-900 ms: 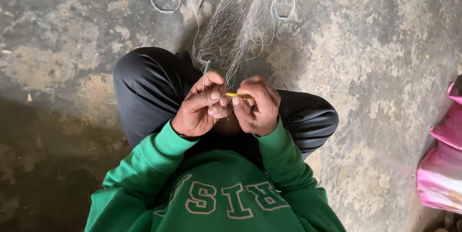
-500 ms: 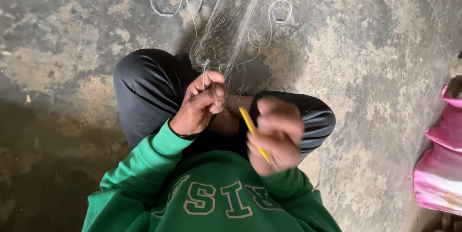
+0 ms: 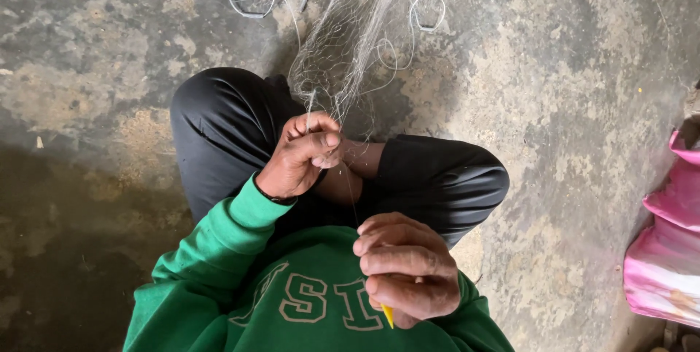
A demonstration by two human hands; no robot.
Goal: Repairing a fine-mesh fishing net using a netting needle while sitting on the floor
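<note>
Net [image 3: 343, 53] edge in left hand [image 3: 302, 155]

one package shows: a pink and white plastic bag [image 3: 667, 250] at the right edge of the frame, crumpled, lying on the concrete floor [image 3: 569, 89].

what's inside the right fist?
A yellow netting needle: only its tip pokes out below the right hand. A thin line runs up to the left hand. The rest is covered by fingers.
</note>
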